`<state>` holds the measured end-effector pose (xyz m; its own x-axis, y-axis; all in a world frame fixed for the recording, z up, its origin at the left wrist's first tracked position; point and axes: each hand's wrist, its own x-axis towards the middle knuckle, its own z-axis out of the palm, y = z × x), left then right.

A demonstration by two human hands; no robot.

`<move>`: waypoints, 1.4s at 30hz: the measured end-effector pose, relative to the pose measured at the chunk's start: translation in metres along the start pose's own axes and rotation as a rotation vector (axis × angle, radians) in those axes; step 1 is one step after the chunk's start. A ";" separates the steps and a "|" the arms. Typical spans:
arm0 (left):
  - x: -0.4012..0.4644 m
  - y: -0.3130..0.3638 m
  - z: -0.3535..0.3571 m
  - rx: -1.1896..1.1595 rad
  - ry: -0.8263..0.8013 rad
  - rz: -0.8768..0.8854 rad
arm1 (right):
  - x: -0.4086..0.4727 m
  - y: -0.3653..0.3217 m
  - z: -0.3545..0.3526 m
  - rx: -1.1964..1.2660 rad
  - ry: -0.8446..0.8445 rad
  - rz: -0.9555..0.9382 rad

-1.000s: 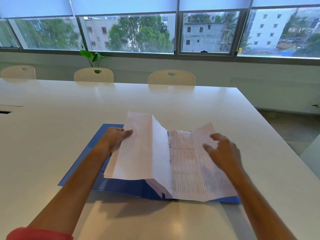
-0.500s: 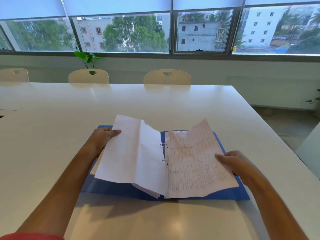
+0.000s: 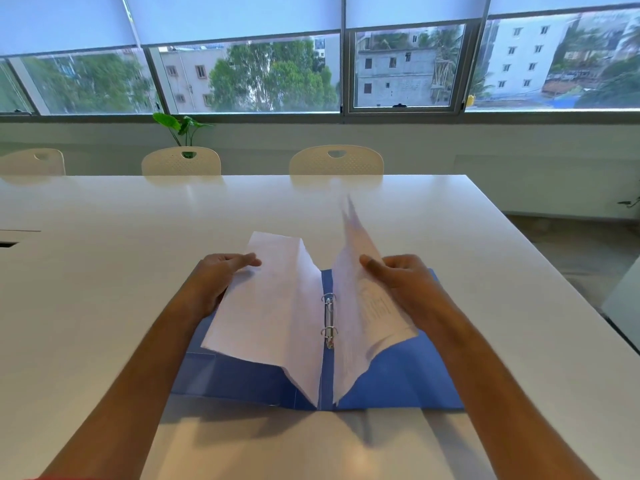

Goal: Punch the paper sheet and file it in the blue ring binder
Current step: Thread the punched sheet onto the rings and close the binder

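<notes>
While the flat blue ring binder (image 3: 398, 379) lies open on the white table (image 3: 104, 271), my left hand (image 3: 221, 278) holds white filed pages (image 3: 270, 306) aside; my right hand (image 3: 401, 282) grips the printed paper sheet (image 3: 360, 299), likely baring the metal rings (image 3: 329, 318).

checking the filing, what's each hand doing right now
left hand: holds the left pages
right hand: grips the printed sheet
</notes>
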<state>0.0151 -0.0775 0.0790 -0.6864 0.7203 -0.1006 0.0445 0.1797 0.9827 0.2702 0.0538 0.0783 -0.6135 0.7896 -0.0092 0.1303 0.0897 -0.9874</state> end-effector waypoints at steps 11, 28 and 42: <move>-0.015 0.023 0.033 0.054 -0.095 -0.085 | 0.011 -0.005 0.080 0.015 -0.144 -0.118; 0.008 -0.013 0.002 0.090 0.083 -0.186 | 0.001 0.016 0.040 0.188 0.019 -0.028; -0.003 -0.023 -0.031 0.079 0.095 -0.234 | -0.011 0.056 -0.051 0.290 0.293 0.179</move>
<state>-0.0062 -0.1046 0.0619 -0.7496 0.5875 -0.3049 -0.0694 0.3883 0.9189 0.3238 0.0806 0.0307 -0.3495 0.9194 -0.1806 -0.0349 -0.2053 -0.9781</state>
